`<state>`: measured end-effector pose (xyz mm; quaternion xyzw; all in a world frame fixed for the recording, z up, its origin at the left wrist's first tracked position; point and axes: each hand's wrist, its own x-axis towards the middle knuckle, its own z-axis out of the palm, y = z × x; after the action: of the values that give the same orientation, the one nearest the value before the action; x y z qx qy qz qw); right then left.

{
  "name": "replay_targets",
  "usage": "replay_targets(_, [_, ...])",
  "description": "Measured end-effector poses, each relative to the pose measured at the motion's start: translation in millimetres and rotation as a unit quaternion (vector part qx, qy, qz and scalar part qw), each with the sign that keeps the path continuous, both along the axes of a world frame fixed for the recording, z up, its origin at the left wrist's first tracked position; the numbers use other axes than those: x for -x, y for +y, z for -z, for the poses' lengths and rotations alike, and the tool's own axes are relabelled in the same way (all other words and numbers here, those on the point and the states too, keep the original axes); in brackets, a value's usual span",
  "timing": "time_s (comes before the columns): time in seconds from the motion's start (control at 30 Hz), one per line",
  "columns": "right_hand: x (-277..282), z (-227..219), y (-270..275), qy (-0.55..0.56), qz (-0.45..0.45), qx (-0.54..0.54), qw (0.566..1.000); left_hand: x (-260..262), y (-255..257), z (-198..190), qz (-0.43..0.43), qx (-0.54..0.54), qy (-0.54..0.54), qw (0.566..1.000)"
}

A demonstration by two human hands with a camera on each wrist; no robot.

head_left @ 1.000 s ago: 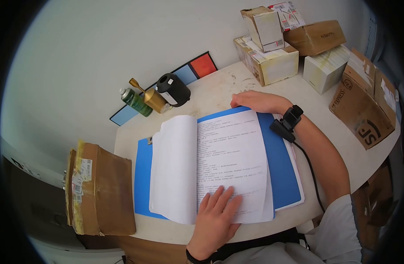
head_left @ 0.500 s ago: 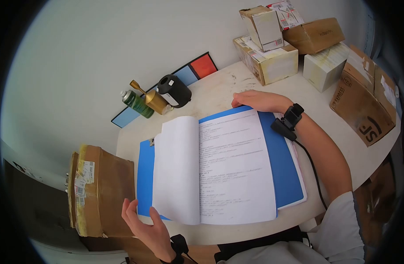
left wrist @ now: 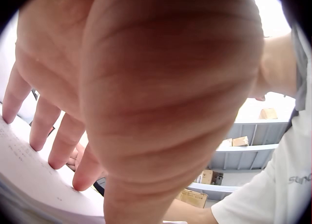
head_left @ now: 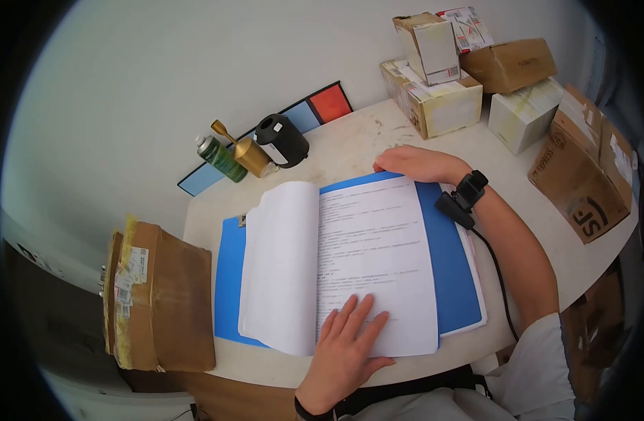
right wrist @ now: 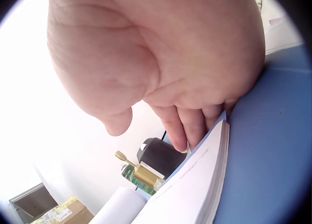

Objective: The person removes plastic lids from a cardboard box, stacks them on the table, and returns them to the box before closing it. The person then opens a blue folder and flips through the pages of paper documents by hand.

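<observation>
A blue folder [head_left: 456,288] lies open on the table, a metal clip [head_left: 242,221] at its left side. Its stack of paper is folded back to the left as a curved white bundle [head_left: 278,274], with a printed page [head_left: 378,245] facing up on the right. My left hand [head_left: 341,358] rests on the lower part of that page, fingers straight and spread; the left wrist view shows its fingertips [left wrist: 56,161] on the paper. My right hand [head_left: 426,165] rests across the folder's far edge. In the right wrist view its fingers [right wrist: 173,129] extend loosely past that edge.
Behind the folder stand a green spray can [head_left: 222,160], a gold-coloured vessel [head_left: 251,156] and a black cylinder [head_left: 283,142]. A cardboard box [head_left: 171,302] sits at the left. Several boxes [head_left: 452,109] pile up at the back right, near a large carton [head_left: 581,168]. A cable [head_left: 501,274] trails from my right wrist.
Half a second ago my left hand was off to the left, beside the folder and the cardboard box; now it lies on the printed page again. My right hand has stayed at the far edge.
</observation>
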<state>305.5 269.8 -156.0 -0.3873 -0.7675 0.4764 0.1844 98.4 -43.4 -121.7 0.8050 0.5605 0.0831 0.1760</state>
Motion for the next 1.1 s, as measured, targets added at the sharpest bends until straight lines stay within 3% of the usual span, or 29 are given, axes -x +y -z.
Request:
replay_targets(0.2, [0.7,16.6,14.2,0.012,-0.017,0.012,1.000,3.6,3.0,7.4,-0.030,-0.044,-0.053,0.997])
replay_targets(0.33, [1.1,11.6,11.4,0.002,-0.015,-0.009,1.000,0.2,1.8,2.4,-0.109,-0.115,-0.041,0.986])
replay_targets(0.4, [-0.3,9.9,9.6,-0.005,-0.021,-0.014,1.000,14.4,3.3,1.7,-0.175,-0.200,-0.043,0.963])
replay_targets(0.47, [0.2,3.9,3.9,-0.003,-0.003,0.002,1.000,44.1,-2.3,-5.4,-0.355,-0.177,-0.072,0.915])
replay_targets(0.5, [-0.8,1.3,1.7,-0.001,0.013,0.018,1.000,68.0,-4.5,2.2,-0.396,-0.262,-0.062,0.878])
replay_targets(0.6, [-0.8,-0.5,2.4,-0.013,0.022,0.032,0.999,110.3,-21.6,-2.0,-0.434,-0.336,-0.021,0.836])
replay_targets(0.63, [0.2,-2.2,0.9,-0.010,0.019,0.034,0.999,100.8,-20.6,-10.1,-0.435,-0.336,-0.017,0.835])
replay_targets(0.7, [-0.5,-5.9,-2.6,-0.019,0.010,0.027,0.999,63.6,-19.6,-24.0,-0.341,-0.263,-0.106,0.896])
replay_targets(0.77, [1.6,-6.2,-3.3,-0.023,0.006,0.021,0.999,28.9,-15.2,-27.2,-0.151,-0.129,-0.022,0.980])
replay_targets(0.83, [1.7,0.6,1.4,-0.005,0.005,0.014,1.000,-1.6,-10.7,-6.2,-0.046,-0.012,0.011,0.999])
replay_targets(1.0, [-1.2,-0.5,-2.0,-0.004,0.012,0.015,1.000,4.1,-5.3,5.7,-0.066,0.002,0.020,0.998])
replay_targets(1.1, [3.3,-1.7,1.0,-0.010,0.022,0.030,0.999,18.9,-3.0,3.2,-0.033,0.012,-0.002,0.999])
